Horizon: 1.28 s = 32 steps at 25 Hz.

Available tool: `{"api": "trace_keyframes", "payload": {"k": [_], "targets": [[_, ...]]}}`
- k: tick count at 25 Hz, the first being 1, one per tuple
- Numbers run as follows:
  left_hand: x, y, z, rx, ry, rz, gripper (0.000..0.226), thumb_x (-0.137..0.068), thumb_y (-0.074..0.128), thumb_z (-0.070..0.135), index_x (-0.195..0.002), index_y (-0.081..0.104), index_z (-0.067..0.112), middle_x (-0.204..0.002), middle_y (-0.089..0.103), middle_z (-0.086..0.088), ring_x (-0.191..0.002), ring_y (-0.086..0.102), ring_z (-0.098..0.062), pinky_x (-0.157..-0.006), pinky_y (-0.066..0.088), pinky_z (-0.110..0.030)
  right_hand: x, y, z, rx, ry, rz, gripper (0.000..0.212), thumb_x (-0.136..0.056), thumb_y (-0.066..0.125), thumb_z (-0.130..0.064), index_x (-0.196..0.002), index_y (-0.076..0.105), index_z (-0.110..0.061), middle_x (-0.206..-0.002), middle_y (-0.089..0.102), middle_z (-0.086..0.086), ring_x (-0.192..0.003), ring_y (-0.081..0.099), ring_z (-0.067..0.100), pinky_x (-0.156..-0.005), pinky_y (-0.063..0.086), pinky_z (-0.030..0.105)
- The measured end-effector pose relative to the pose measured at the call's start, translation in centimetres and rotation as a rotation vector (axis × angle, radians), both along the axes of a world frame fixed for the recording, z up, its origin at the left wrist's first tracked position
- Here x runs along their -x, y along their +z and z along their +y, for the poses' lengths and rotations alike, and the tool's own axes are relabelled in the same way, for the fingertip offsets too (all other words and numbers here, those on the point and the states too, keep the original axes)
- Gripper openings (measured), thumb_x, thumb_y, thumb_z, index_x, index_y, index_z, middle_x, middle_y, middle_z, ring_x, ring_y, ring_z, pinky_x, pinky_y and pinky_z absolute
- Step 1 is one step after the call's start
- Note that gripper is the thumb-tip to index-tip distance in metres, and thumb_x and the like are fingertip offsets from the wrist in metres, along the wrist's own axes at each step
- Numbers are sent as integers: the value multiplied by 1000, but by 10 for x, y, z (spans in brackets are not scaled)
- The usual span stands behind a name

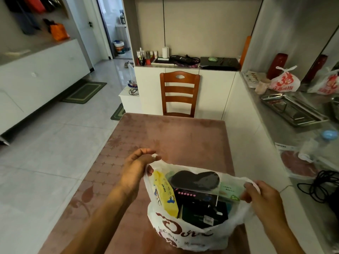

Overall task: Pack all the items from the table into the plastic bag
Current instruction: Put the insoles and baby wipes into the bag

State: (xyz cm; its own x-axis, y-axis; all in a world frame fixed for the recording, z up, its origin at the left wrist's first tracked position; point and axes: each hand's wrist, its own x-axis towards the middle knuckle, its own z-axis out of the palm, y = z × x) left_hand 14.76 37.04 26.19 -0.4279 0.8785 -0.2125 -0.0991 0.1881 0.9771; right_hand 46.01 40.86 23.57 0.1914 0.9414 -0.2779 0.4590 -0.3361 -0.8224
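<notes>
A white plastic bag (185, 235) with red print stands open on the pink table (165, 136), near its front edge. My left hand (135, 167) pinches the bag's left handle and my right hand (262, 197) grips the right handle, holding the mouth wide. Inside I see a yellow packet (166, 195) upright at the left, a black eye mask (195, 179) on top, a dark box (203, 213) below it and a pale green pack (230, 192) at the right.
A wooden chair (179, 94) stands at the table's far end. To the right runs a white counter with a metal tray (293, 110), tied red-printed bags (285, 81) and black cables (322, 187). Tiled floor lies to the left.
</notes>
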Motion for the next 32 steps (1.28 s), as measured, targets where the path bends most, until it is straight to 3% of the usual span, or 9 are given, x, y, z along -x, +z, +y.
{"api": "trace_keyframes", "payload": {"k": [3, 6, 9, 15, 19, 23, 26, 29, 32], "targets": [[11, 22, 2, 14, -19, -51, 28, -89, 48, 13, -112, 64, 16, -100, 76, -13, -100, 68, -37, -92, 54, -49, 40, 39, 15, -55, -48, 552, 20, -96, 54, -13, -81, 63, -3, -53, 53, 7, -50, 45, 22, -56, 42, 35], [37, 62, 7, -77, -46, -39, 31, -90, 45, 17, -115, 64, 19, -103, 76, -14, -92, 69, -40, -83, 57, -47, 70, 83, 34, -196, 34, 581, 18, -97, 51, -11, -101, 67, -4, -53, 50, 2, -44, 38, 15, -45, 32, 29], [73, 94, 18, -201, -44, -32, 31, -90, 50, 14, -117, 63, 18, -104, 75, -13, -85, 68, -37, -79, 56, -44, 88, 117, 46, -294, 33, 621, 20, -97, 49, -7, -100, 68, -12, -58, 53, 5, -43, 38, 15, -43, 31, 26], [101, 51, 24, 22, -181, 68, 25, -87, 57, 17, -108, 69, 17, -114, 71, -11, -99, 68, -32, -90, 56, -41, 134, 63, 54, -21, -93, 522, 13, -95, 55, -9, -93, 65, -1, -67, 56, 13, -57, 48, 21, -53, 41, 30], [102, 22, 23, 75, 11, -54, 21, -87, 53, 9, -96, 72, 10, -103, 73, -16, -95, 68, -33, -76, 56, -36, 144, 28, 65, 2, -125, 370, 19, -96, 54, -7, -95, 64, 9, -74, 61, 20, -66, 54, 29, -64, 46, 34], [101, 25, 35, 115, -153, 12, 21, -85, 62, 13, -103, 72, 17, -113, 70, -9, -97, 69, -26, -68, 56, -22, 142, 48, 64, 30, -76, 220, 11, -84, 57, 8, -90, 66, 8, -84, 65, 21, -66, 55, 25, -57, 42, 30], [95, 23, 35, 95, -145, 21, 29, -84, 61, 6, -109, 68, 17, -114, 66, -7, -93, 65, -16, -55, 50, -11, 143, 51, 62, 14, -92, 181, 24, -77, 63, 9, -99, 64, 2, -96, 65, 21, -73, 58, 28, -57, 43, 30], [93, 13, 39, 127, -209, 55, 35, -83, 65, 10, -113, 63, 27, -122, 63, -4, -103, 62, -18, -75, 52, -23, 139, 42, 69, 17, -94, 170, 51, -74, 70, 4, -123, 59, 0, -116, 65, 21, -98, 62, 34, -75, 49, 36], [91, 14, 39, 136, -172, 144, 39, -84, 66, 12, -117, 57, 30, -132, 57, -6, -113, 57, -22, -99, 49, -37, 139, 44, 67, -8, -86, 143, 55, -75, 71, 0, -128, 57, -5, -127, 60, 18, -106, 58, 32, -81, 45, 35]]}}
